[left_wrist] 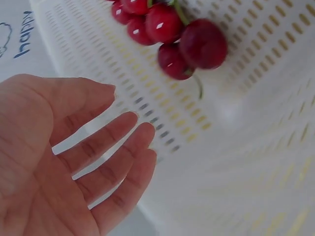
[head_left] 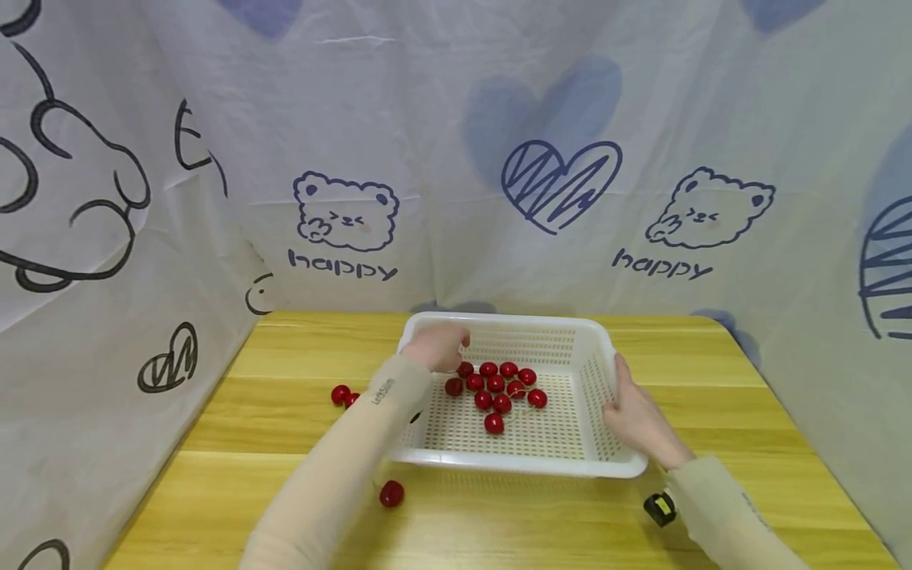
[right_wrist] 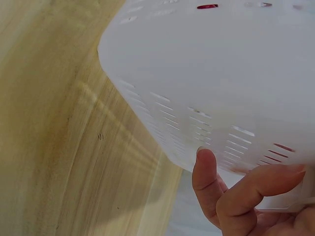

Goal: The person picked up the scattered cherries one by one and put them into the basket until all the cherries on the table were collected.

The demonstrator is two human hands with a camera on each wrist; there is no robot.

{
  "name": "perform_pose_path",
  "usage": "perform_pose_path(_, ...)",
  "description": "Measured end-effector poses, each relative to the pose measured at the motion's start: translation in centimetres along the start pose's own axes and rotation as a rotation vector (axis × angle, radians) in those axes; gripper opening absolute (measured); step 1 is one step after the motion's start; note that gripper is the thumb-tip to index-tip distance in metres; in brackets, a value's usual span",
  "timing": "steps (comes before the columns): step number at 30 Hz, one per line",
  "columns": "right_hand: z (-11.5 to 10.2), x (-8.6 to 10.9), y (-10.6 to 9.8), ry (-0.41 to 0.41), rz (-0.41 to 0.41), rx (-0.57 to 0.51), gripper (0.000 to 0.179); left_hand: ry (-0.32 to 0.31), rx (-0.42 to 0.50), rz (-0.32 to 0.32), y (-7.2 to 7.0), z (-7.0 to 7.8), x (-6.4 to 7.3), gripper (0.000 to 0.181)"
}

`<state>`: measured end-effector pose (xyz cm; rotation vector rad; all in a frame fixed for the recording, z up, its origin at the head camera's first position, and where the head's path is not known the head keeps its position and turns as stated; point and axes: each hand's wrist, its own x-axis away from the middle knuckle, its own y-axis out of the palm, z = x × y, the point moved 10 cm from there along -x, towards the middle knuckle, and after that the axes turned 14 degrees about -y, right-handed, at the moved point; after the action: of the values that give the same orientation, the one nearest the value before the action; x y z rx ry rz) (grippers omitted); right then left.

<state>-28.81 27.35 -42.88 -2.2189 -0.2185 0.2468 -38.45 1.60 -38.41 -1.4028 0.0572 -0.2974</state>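
A white perforated plastic basket (head_left: 523,461) looks lifted or tilted above the table, with several red cherries (head_left: 494,423) lying together on its floor. My left hand (head_left: 436,346) is over the basket's left side. In the left wrist view its fingers are spread and loosely bent, and the palm holds nothing; cherries (left_wrist: 203,43) with green stems lie apart from the fingertips. My right hand (head_left: 637,416) grips the basket's right wall at the rim. From the right wrist, bent fingers (right_wrist: 204,169) show against the basket's outer wall (right_wrist: 206,64).
Outside the basket, one cherry (head_left: 391,494) lies near the front and a couple more cherries (head_left: 340,394) lie left, partly behind the left sleeve. The wooden table (head_left: 712,380) meets a printed white cloth (head_left: 456,158) at its back and sides.
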Motion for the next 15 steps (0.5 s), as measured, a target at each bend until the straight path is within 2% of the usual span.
perform_pose_path(6, -0.2, 0.0, -0.1, -0.01, 0.006, 0.001, 0.091, -0.012, -0.024, 0.04, -2.8, -0.3, 1.1, 0.033)
perform_pose_path(9, -0.2, 0.0, -0.1, -0.01, 0.003, 0.003, 0.092, 0.002, -0.019, 0.06, -4.0, -0.5, 1.8, 0.034)
perform_pose_path(15, -0.2, 0.0, -0.2, -0.021, 0.006, 0.018, 0.092, 0.018, 0.0, 0.133, -6.4, -2.1, 3.0, 0.036)
